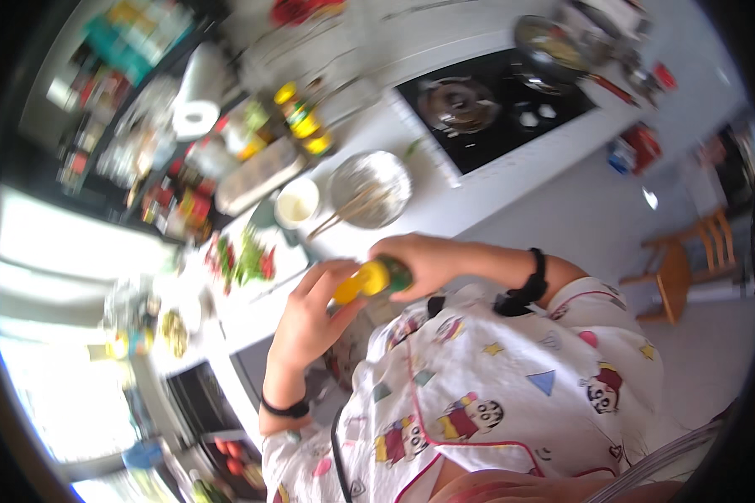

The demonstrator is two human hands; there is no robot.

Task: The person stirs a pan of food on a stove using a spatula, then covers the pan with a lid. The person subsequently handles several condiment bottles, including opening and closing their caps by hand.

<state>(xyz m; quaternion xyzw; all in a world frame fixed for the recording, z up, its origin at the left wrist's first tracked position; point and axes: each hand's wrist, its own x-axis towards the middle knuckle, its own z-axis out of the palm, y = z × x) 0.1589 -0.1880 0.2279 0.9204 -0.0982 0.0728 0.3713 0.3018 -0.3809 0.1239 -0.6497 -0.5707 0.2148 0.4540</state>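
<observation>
My right hand (424, 261) grips a dark green bottle (397, 273) held close to my chest. My left hand (310, 314) is closed around the bottle's yellow cap (359, 283). Both hands hover just in front of the white counter (445, 197). On the counter past them stands a metal bowl (369, 189) with wooden chopsticks (344, 214) lying across it, and a small white cup (297, 204) beside it. The picture is blurred by motion.
A cutting board (247, 260) with green and red vegetables lies left of my hands. Several bottles and jars (298, 121) and a paper roll (195, 117) crowd the back. A black cooktop (495, 105) with a lidded pan sits right; a wooden chair (688, 260) stands on the floor.
</observation>
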